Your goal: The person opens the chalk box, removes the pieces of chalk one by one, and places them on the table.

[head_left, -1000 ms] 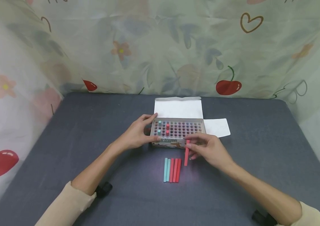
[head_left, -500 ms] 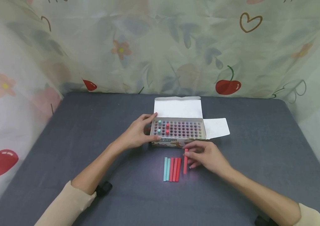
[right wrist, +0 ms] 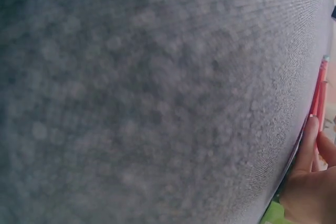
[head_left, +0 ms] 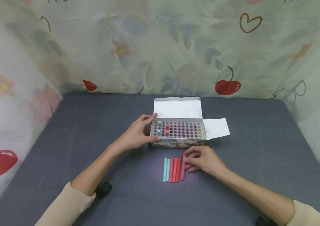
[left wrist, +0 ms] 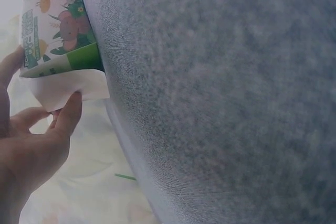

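"Since a second ago, we see the right hand (head_left: 203, 160) has come back from the box (head_left: 174, 143) across the tabletop (head_left: 131, 194), bringing a red stick (head_left: 183, 172) down beside the loose row (head_left: 171, 172)."

"Working down in size, what do we have?"

"At the back we have the cloth backdrop (head_left: 160, 56), printed with cherries and flowers; before it, the dark grey tabletop. Next come two cream sleeves (head_left: 66, 204), then the box. Its white lid (head_left: 178, 108) lies folded back, and its side flap (head_left: 216, 128) sticks out to the right."

"How do we find the hands?"

"We see the left hand (head_left: 135, 133) gripping the box's left end, its fingers spread from the thumb in front to the back corner. The right hand's fingers are nearly together, pinching the red stick near its top. We cannot tell whether the stick touches the tabletop."

"And the rest?"

"Five lie in that row: two teal, then three red. Smallest to us, two teal and two red stick ends (head_left: 167, 133) poke from the box's holes."
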A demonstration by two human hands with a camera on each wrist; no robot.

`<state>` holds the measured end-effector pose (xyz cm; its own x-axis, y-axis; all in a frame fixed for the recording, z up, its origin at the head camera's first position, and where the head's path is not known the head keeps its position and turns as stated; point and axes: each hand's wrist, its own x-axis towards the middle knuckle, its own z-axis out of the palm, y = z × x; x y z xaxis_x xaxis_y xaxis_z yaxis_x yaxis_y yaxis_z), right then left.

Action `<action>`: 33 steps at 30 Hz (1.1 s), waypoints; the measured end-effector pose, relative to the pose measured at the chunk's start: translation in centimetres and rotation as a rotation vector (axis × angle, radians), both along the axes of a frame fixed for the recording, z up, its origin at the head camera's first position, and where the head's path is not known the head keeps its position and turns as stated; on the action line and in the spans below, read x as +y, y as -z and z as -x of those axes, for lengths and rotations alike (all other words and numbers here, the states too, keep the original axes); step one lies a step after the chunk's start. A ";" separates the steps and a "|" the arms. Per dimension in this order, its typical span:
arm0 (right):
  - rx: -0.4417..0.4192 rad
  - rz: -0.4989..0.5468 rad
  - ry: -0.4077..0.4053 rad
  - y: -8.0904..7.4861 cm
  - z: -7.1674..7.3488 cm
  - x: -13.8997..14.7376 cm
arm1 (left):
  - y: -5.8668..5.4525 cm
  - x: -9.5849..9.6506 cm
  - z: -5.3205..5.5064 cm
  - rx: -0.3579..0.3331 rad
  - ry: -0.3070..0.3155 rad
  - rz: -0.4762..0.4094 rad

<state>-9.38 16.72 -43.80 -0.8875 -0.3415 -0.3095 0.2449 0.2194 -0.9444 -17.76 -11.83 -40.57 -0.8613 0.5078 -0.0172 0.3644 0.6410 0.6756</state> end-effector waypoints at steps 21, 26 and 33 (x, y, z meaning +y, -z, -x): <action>0.049 -0.067 -0.042 -0.8 0.4 -0.1 | 0.0 0.1 -0.1 -0.010 0.003 -0.027; 0.153 -0.038 -0.149 -2.8 0.8 -0.4 | -0.1 0.0 -0.1 0.002 0.006 -0.018; 0.274 -0.071 -0.206 -5.0 1.6 -0.9 | -0.1 -0.1 0.0 0.000 0.013 -0.021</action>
